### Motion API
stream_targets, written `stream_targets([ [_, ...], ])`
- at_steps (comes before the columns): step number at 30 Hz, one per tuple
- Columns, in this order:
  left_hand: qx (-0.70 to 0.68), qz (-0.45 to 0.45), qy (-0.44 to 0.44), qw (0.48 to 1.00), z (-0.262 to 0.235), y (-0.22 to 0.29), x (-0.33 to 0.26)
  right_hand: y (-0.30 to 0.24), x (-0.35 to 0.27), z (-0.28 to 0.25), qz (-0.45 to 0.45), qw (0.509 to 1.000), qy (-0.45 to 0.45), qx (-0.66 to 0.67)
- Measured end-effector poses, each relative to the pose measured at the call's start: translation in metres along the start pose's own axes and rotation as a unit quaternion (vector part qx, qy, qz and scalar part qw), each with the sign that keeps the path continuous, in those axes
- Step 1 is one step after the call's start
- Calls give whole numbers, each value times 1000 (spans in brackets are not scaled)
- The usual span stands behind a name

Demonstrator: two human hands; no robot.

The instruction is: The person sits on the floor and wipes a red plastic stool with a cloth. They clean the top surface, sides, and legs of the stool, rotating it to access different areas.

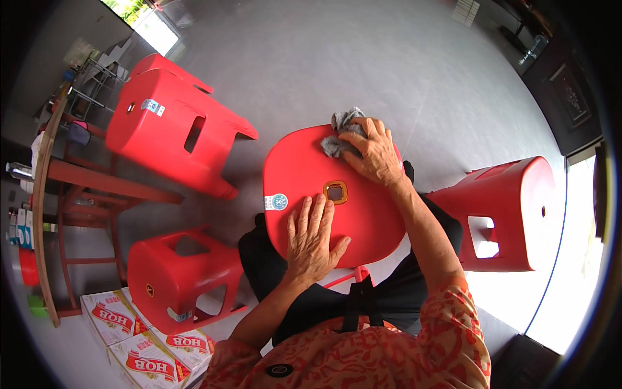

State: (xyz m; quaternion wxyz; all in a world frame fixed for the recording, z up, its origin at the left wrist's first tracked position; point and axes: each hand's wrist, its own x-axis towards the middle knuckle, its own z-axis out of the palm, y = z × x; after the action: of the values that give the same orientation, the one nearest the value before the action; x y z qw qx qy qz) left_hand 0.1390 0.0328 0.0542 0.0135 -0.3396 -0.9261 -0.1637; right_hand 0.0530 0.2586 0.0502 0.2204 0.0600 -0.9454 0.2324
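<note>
Smooth grey floor [278, 71] bears upright red stools [175, 129] at left, another stool [528, 214] at right and wooden table [41, 188] along left edge; white-and-red cartons [139, 347] sit side by side at lower left, apparently on same floor, undersides hidden.

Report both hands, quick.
Left hand: open, resting on the rounded-square red plastic stool.
Right hand: closed, holding a crumpled grey cloth.

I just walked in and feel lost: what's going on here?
A person is handling a red stool. The right hand holds a bunched gray cloth at the far edge of its seat, while the left hand rests spread on the seat, holding nothing. More red stools are on both sides.
</note>
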Motion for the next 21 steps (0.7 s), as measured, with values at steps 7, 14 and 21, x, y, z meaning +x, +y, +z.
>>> stream_targets([
  [7, -44, -13, 18, 999, -2, 1, 3, -2, 10, 6, 32, 999, -3, -15],
  [14, -103, -34, 119, 987, 3, 0, -2, -54, -80, -26, -71, 996, -43, 32],
  [21, -99, -22, 107, 989, 3, -1, -3, -70, -108, -37, -37, 995, -89, 19],
])
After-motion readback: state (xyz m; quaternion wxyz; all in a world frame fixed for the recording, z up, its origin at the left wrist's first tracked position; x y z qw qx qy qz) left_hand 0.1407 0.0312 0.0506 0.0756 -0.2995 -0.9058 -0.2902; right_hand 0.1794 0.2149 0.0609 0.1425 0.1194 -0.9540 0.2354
